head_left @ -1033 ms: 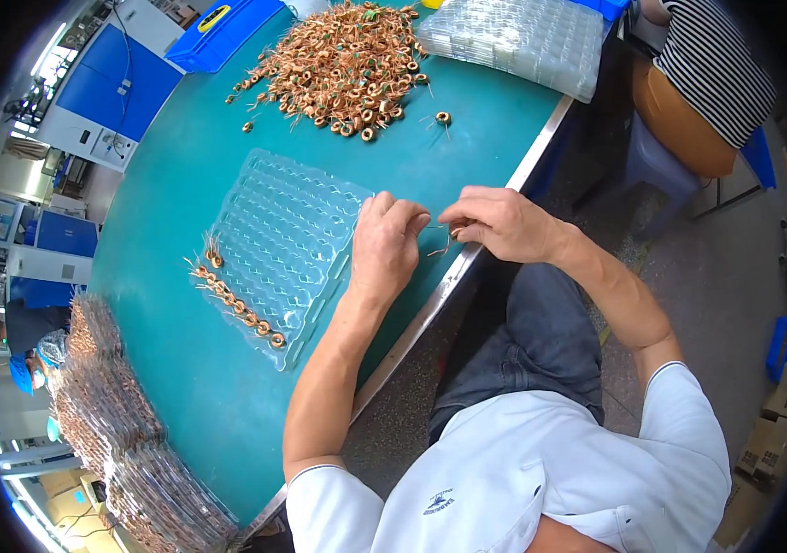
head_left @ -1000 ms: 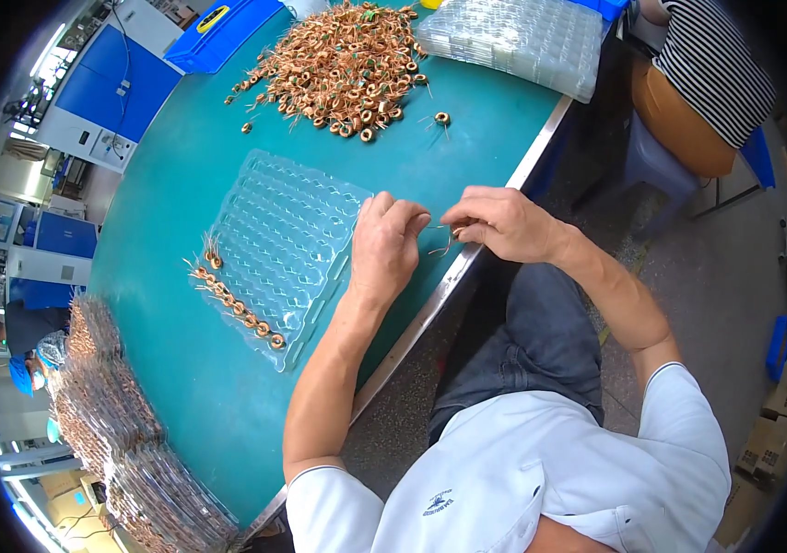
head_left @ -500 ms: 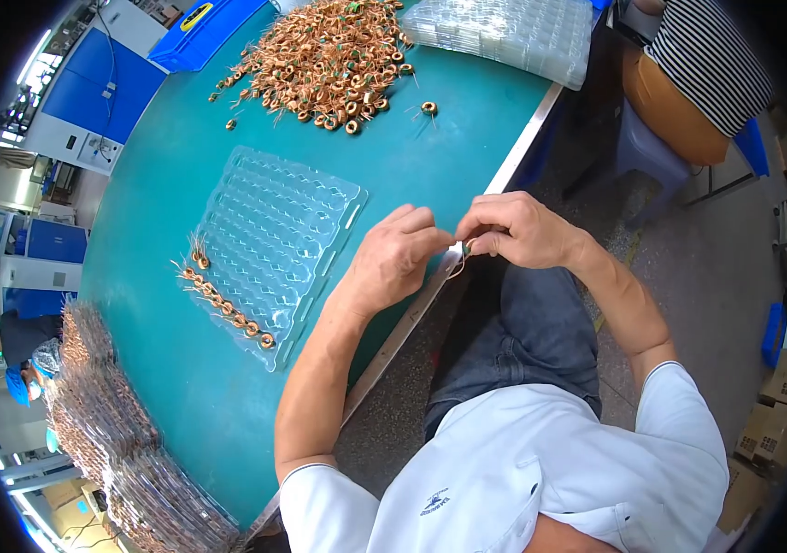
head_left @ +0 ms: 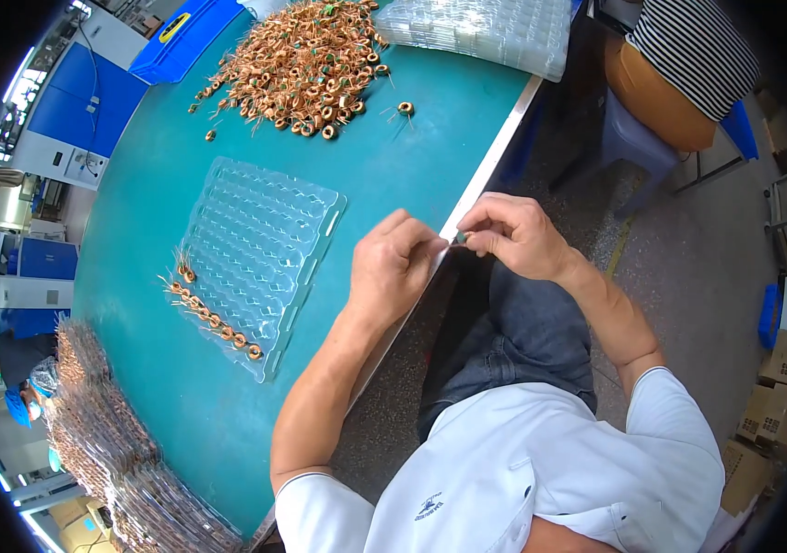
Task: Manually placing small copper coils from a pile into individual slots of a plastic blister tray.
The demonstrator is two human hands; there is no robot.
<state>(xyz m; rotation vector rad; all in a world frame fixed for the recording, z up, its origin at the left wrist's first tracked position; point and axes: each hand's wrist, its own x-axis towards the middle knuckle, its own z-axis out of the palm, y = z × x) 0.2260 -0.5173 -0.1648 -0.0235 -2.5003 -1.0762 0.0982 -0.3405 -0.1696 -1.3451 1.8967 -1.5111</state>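
"Where do you have the small coil [head_left: 463, 238], please?"

"It is in the right hand [head_left: 524, 238], near the edge of the green surface [head_left: 145, 240]; the grip there is clamped on it, between thumb and finger; only a little part of it is visible to me."

"And the left hand [head_left: 396, 263]; how is its grip?"

"Its fingertips are together, just beside the small coil; whether they pinch a wire, I cannot tell from my distance."

"What do you see around them?"

"To the left I see a clear tray [head_left: 260, 230], lying flat; a row of copper coils [head_left: 214, 320] sits along its left side; beyond the tray is a big heap of coils [head_left: 297, 69], with one loose coil [head_left: 405, 108] near it; to the right of the heap is a stack of clear trays [head_left: 476, 32], to the left a blue bin [head_left: 177, 41]."

"And farther out?"

"At lower left I have stacks of filled trays [head_left: 126, 442]; at upper right a person in a striped top [head_left: 698, 55] sits on a stool [head_left: 633, 138]; cardboard boxes [head_left: 767, 410] are at far right."
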